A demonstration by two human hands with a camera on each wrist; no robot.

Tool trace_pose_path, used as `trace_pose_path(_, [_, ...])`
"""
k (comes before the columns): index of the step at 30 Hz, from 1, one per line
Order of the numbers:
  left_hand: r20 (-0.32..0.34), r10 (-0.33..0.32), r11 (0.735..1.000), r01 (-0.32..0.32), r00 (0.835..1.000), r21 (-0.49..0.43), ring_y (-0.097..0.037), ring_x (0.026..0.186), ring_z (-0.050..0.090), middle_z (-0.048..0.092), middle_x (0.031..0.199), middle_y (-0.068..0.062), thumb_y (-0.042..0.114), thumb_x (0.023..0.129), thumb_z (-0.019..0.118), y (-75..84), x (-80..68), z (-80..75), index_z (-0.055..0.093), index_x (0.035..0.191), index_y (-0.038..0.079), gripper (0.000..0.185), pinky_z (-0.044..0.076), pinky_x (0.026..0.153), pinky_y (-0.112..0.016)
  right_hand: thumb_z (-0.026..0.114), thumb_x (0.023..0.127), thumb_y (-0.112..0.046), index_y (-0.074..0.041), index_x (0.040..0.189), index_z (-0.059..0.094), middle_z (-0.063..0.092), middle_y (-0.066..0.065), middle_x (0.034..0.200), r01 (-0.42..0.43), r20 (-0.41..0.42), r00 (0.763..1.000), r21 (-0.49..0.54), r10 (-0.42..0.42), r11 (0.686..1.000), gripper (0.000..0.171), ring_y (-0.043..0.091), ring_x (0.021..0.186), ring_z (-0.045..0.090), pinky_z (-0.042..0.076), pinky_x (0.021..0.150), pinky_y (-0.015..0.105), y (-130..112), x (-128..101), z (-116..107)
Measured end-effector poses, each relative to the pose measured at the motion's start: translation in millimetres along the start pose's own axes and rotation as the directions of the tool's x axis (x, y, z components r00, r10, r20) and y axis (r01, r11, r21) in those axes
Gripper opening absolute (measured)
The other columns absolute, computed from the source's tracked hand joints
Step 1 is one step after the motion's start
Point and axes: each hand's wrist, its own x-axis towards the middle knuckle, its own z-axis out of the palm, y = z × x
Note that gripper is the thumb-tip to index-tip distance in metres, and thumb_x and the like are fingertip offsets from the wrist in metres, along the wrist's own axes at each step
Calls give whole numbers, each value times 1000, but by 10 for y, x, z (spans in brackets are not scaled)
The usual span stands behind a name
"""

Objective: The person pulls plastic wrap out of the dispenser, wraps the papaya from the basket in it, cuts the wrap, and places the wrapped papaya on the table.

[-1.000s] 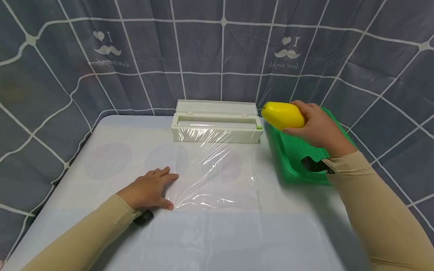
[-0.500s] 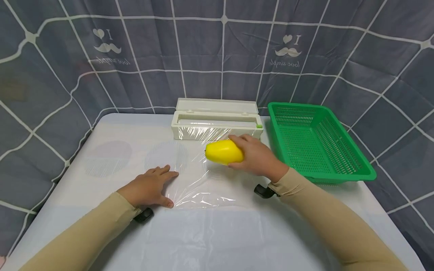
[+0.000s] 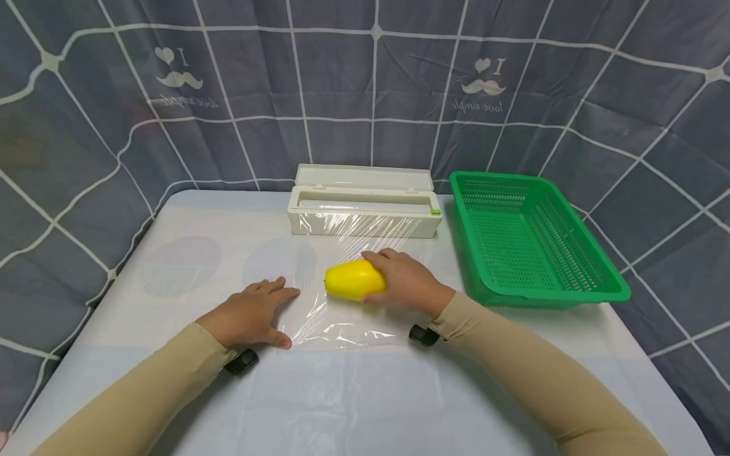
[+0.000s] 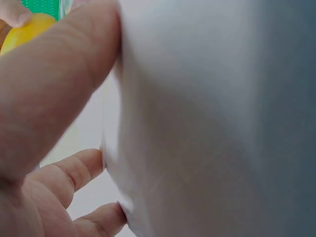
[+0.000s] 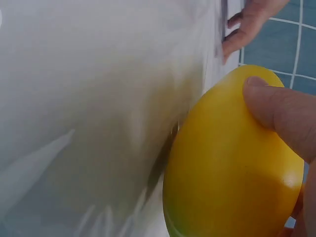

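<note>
Mango: a yellow mango [image 3: 353, 279] lies on its side on the film [image 3: 353, 316], in the middle of the surface [image 3: 171, 380].
Right hand: the right hand [image 3: 406, 282] grips the mango's right end, fingers curled over the top, thumb on the near side.
Left hand: the left hand [image 3: 251, 316] lies flat with straight fingers, pressing the film's left edge, just beside the mango.
Film: a clear, wrinkled sheet runs from the dispenser [image 3: 364, 202] toward the person.
Dispenser: white, lid open, at the far edge of the surface.
Basket: a green basket [image 3: 536, 237] stands to the right of the dispenser, apart from the mango.
Backdrop: grey cloth [image 3: 365, 82] with a white grid hangs behind.
</note>
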Motion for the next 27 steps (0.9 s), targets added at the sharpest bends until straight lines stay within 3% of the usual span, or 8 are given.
trace_pose_path(13, [-6,9,1000,-9,1000,-18,-58,149,36,37,167,-25,55,78,88,-19,-21,-33,44,160,17,100,39,111,-74,85,87,-47,-15,168,27,46,15,161,-31,68,997,17,30,999,104,38,143,48,45,118,52,69,-41,27])
trace_pose_path(21, [-68,31,998,-34,997,-52,-57,147,38,36,166,-27,48,83,87,-24,-55,-92,44,160,16,95,40,112,-72,86,87,-44,-14,167,30,47,16,159,0,49,999,33,-1,999,102,36,144,47,45,119,50,87,-46,-18])
trace_pose_path(27, [-62,38,996,-43,997,-83,-55,149,38,34,167,-25,50,84,86,-61,-57,-37,43,161,17,95,40,113,-71,85,89,-41,-14,166,32,47,15,160,-4,69,998,79,-2,997,98,35,144,48,45,119,50,89,-90,2])
